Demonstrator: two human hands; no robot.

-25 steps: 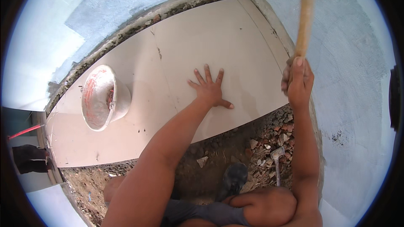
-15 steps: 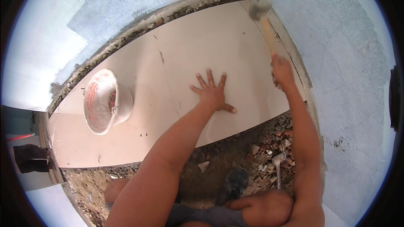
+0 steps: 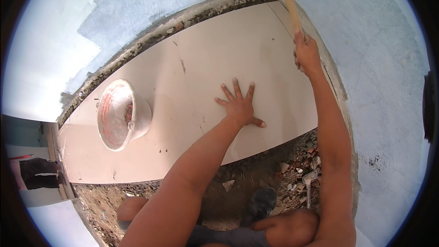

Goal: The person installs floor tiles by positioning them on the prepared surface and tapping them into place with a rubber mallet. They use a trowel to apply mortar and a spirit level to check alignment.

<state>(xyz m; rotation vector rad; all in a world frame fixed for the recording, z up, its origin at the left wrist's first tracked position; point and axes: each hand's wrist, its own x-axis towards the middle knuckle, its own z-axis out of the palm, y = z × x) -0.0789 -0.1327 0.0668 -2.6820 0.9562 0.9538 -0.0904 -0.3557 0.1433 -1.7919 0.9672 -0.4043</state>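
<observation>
From my end I read the right hand (image 3: pixel 306 52) as the one that matters: its fingers are wrapped around the lower handle of the mallet (image 3: pixel 291 7), which runs forward and a little left from the grip, its grey head at the top edge of my view, partly cut off. The head appears beyond the far right corner of the pale tile floor (image 3: pixel 224 41); I cannot tell how high it hangs above anything. The left hand (image 3: pixel 241 110) is nearer the middle of those tiles, palm down, fingers spread well apart, holding nothing, and well apart from the mallet. The tiles look smooth and dusty, with a dark joint line running left of that hand. Further left a white bucket (image 3: pixel 142 116) stands on them, some reddish debris inside. Rubble fills the strip between the tiles and the back wall (image 3: pixel 151 0). The right-hand wall (image 3: pixel 388 87), rough and pale blue, rises close beside the right forearm. On the near side lies bare dirt (image 3: pixel 210 210), with a small metal tool (image 3: pixel 309 177) among broken bits.
</observation>
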